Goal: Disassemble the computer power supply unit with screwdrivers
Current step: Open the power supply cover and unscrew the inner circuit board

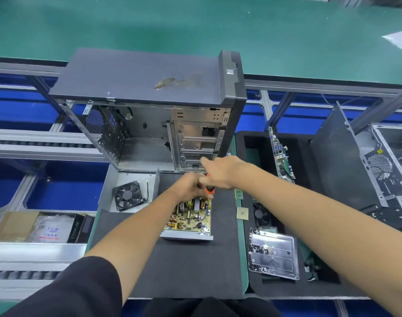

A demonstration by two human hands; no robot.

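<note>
The opened power supply unit (pixel 188 225) lies on the black mat, its yellow circuit board with coils and capacitors exposed in a grey metal tray. Its removed cover (pixel 110 186), with a black fan (pixel 128 196) inside, lies to the left. My left hand (pixel 189 186) rests on the far end of the board, fingers curled there. My right hand (pixel 218 171) grips an orange-and-black screwdriver (pixel 210 188) from above, its tip pointing down at the board's far right corner. The tip itself is hidden behind my hands.
An empty computer case (pixel 149 115) stands open right behind the unit. A black tray on the right holds a motherboard (pixel 281 154), a clear plastic box of screws (pixel 273 252) and a small fan (pixel 262 215). A RAM stick (pixel 238 193) and CPU (pixel 242 213) lie at the mat's edge.
</note>
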